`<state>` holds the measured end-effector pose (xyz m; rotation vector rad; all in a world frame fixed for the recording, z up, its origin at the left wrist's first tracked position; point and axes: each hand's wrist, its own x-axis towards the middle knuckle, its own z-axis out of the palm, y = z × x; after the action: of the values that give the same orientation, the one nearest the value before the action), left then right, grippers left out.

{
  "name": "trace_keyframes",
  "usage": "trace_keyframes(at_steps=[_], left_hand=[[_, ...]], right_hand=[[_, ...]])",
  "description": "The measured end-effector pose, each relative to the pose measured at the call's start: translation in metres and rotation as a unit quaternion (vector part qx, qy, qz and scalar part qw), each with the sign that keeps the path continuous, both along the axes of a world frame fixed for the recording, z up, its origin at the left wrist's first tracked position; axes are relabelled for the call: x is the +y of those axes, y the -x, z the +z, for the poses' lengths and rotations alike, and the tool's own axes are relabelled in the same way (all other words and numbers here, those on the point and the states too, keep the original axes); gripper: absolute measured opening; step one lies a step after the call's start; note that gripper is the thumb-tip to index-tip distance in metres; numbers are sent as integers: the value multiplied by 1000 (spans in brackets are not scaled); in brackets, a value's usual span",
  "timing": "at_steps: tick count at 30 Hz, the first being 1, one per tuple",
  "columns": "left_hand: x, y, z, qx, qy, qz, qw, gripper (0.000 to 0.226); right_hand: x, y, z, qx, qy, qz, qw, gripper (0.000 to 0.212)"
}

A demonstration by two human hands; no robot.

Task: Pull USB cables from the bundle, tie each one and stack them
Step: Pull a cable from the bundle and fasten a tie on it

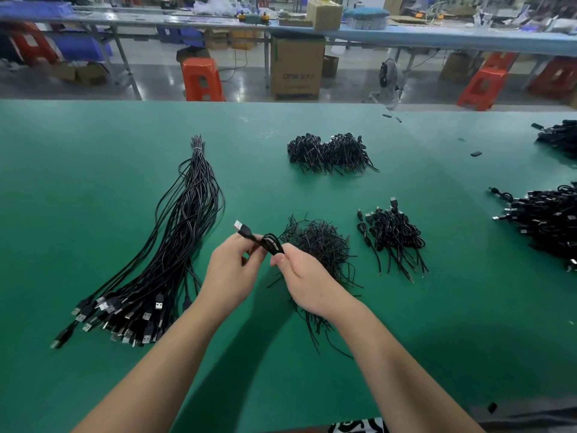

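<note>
Fingers (249, 242) of both hands pinching 1 coiled USB cable (271, 242) beside the twist-tie heap (318, 245), mid-tying; next, probably wrapping a tie.

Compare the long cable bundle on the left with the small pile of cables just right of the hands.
The long bundle lies stretched out, its cables straight and bound together at the far end; the small pile holds cables each coiled up short. The bundle's USB plugs fan out at its near end; the pile's plugs sit at its far side. Both are black USB cables on the green table.
</note>
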<state>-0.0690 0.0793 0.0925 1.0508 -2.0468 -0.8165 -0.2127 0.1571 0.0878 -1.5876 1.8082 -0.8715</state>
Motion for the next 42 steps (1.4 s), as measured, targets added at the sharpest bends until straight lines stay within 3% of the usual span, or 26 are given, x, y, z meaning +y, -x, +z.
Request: trace_keyframes(at_steps=[2,6,10,14,17,20,23,26,30,36,38,40,42], left_hand=[[0,-1,-2,-1,-5,0,1000,12],[0,-2,0,-10,-55,-26,998,16],[4,-3,4,-8,-113,-59,992,25],[6,-3,4,-38,-71,-67,994,16],[13,-4,2,-102,89,-40,990,4],[14,-10,3,-134,354,-51,924,7],[8,-12,7,-106,444,-115,882,17],[3,-10,12,-71,379,-142,912,17],[3,-8,15,-14,240,-104,965,12],[8,-4,19,24,92,-35,995,11],[7,-3,23,14,23,-19,999,12],[3,-4,27,-11,-34,-25,999,13],[-1,-6,31,-40,-82,-33,995,15]], right_hand=[[0,-1,-1,-22,-4,-16,1000,26],[0,-3,-2,-58,-1,-18,998,44],[-2,-4,-6,-95,22,-21,995,29],[-4,-6,-14,-142,21,-55,988,27],[-7,-6,-14,-193,17,-99,976,36],[-9,-4,-12,-229,-17,-120,966,34],[-9,-3,-11,-266,-65,-84,958,34],[-7,-6,-5,-335,-99,-61,935,29],[-6,-13,-1,-376,-75,-70,921,33],[-2,-18,0,-381,-58,-55,921,32],[1,-18,0,-277,-28,-48,959,36],[4,-17,1,-80,18,-30,996,39],[6,-14,3,62,32,8,998,38]])
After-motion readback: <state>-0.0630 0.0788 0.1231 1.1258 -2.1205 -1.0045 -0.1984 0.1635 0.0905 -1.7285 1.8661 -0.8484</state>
